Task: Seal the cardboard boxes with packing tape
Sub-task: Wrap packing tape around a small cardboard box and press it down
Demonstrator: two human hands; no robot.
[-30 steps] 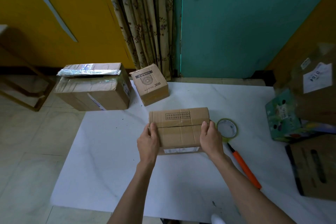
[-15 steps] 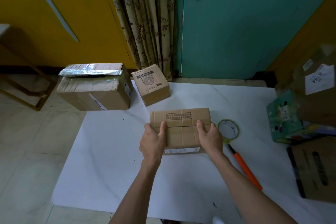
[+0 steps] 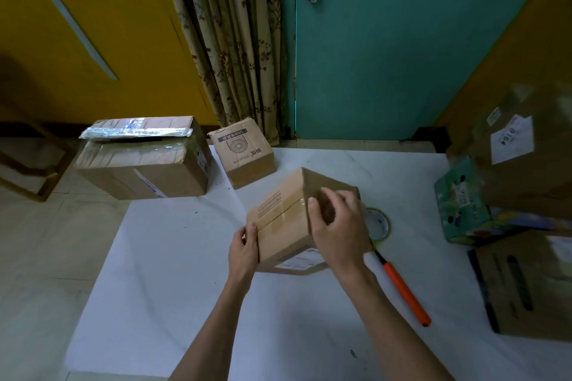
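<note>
Cardboard everywhere: a taped carton and a small box sit by the table's far left corner. Mid-table, the left hand grips the tilted box at its near-left corner and the right hand clasps its right end. The tape roll and orange knife lie just beside.

"0164" on white label of right box; "USB" on small box.

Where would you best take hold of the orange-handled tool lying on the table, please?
Grip the orange-handled tool at mid-handle, from above, fingers across its length. It lies flat and slanted on the white table, free on both sides there, while its thin far end is crowded by the right hand and tape roll.
</note>
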